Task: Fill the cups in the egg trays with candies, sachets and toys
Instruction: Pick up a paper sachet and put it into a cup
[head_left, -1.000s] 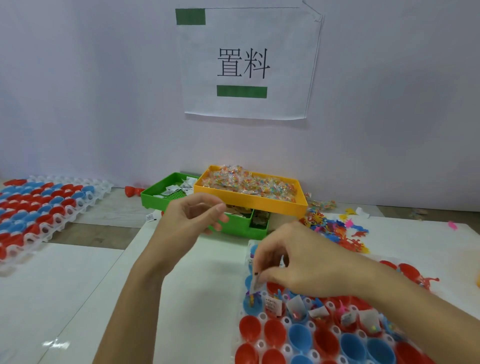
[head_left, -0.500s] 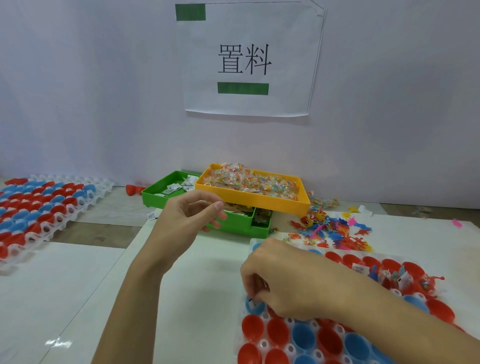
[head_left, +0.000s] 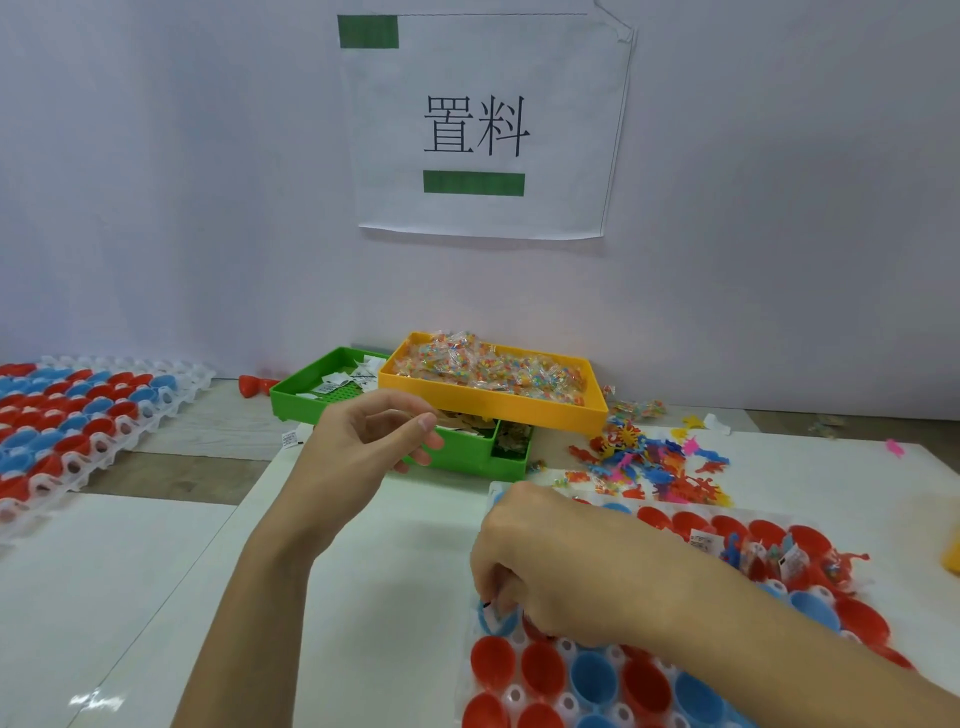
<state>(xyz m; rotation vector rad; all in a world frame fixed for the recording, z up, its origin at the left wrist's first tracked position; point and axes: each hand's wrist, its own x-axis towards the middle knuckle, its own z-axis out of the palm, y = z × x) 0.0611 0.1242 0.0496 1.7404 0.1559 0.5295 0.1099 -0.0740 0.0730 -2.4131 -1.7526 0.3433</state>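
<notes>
right hand (head_left: 561, 566) fingers in blue cup (head_left: 496, 621) | left hand (head_left: 358, 447) raised

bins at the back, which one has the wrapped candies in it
The yellow bin, heaped with clear-wrapped colourful candies and resting on top of the green bin. The green one shows small white sachets instead.

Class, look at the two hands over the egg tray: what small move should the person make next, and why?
Probably release the item and lift the right hand, whose curled fingers reach into a blue cup at the tray's left edge. The red cups nearer the camera look empty, so the raised left hand could supply the next piece.
</notes>
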